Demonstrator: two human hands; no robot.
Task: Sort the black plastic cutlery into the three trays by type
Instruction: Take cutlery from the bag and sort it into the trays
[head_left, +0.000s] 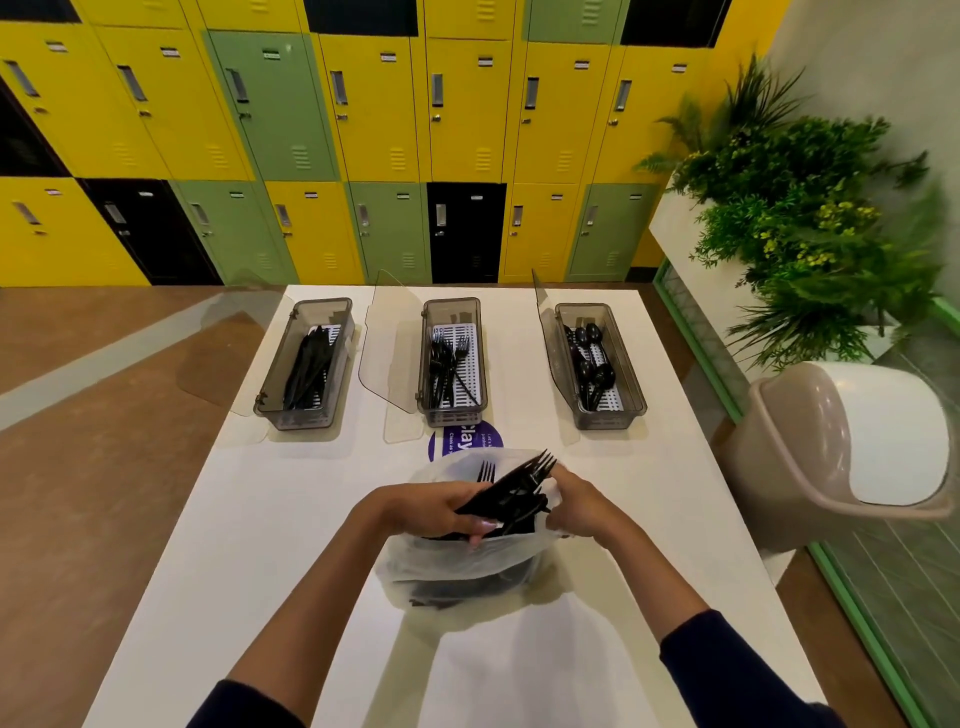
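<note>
Three grey trays stand in a row at the far side of the white table (249, 519). The left tray (270, 384) holds knives, the middle tray (423, 358) holds forks, the right tray (631, 364) holds spoons. A clear plastic bag (457, 561) with black cutlery lies in front of me. My left hand (441, 506) grips a bunch of black forks (511, 486) over the bag's mouth, tines pointing up to the right. My right hand (571, 506) closes on the same bunch from the right, beside the bag's edge.
Each tray has a clear lid hinged open on its left side. A purple round sticker (465, 441) lies on the table behind the bag. A beige chair (831, 441) and a planter with green plants (805, 218) stand to the right; lockers line the back wall.
</note>
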